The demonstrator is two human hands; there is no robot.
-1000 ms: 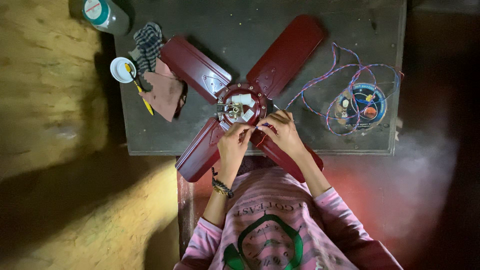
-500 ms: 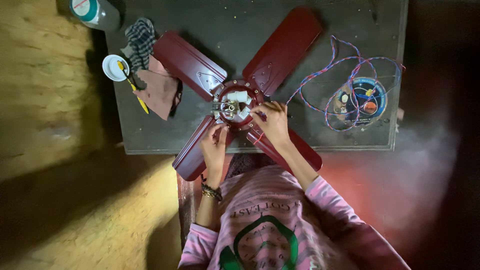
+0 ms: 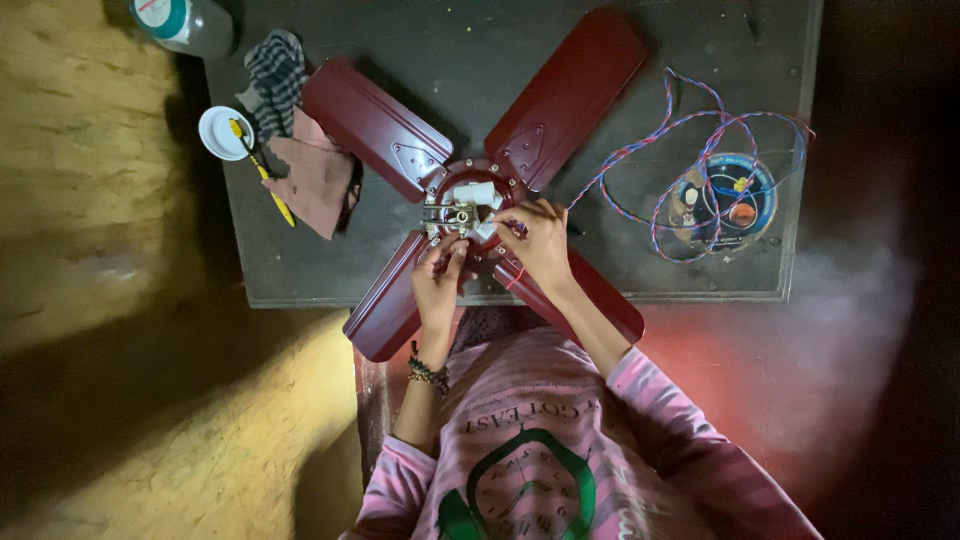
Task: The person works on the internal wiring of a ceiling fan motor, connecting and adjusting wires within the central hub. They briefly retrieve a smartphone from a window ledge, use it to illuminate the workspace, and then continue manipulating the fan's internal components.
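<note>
I see a dark red four-blade ceiling fan [image 3: 560, 95] lying flat on a dark worktable [image 3: 700, 30], hub [image 3: 470, 205] roughly at the table's centre, near the front edge. Left hand [image 3: 438, 282] is at the hub's lower left, fingertips pinched on the small metal and white parts in the hub. Right hand [image 3: 540, 245] is at the hub's lower right, fingers curled onto the hub rim; can't tell if it actually clamps anything. Both hands lie over the two near blades. Twisted red-blue wire [image 3: 680, 130] loops from the hub area to the right, over a round tray of small parts [image 3: 735, 195]. Left of the fan: brown cloth [image 3: 318, 180], checked rag [image 3: 275, 75], white lid [image 3: 222, 132], a yellow-handled tool [image 3: 275, 195], a bottle [image 3: 180, 20] at the table's far left corner.
</note>
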